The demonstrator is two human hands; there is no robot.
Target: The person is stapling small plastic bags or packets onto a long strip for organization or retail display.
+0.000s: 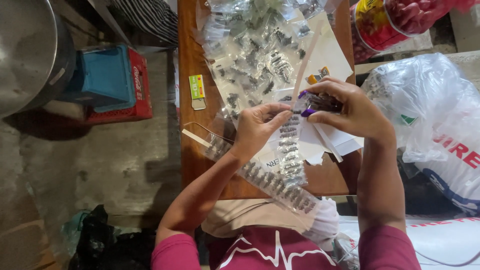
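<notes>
My left hand [260, 125] pinches a long clear plastic strip of small pouches [291, 150] filled with dark pieces; the strip hangs down over my lap. My right hand [350, 107] grips a purple stapler-like tool [315, 104] clamped on the top of that strip. Both hands are over the near part of a narrow wooden table [192, 80]. A second filled strip [260, 175] runs diagonally under my left wrist.
Many more small filled clear bags [255, 50] lie piled on the table's far end on white paper [332, 55]. A small yellow-green box [197, 91] lies at left. A red crate [117, 82], metal pot [27, 50] and large white sacks [435, 115] surround the table.
</notes>
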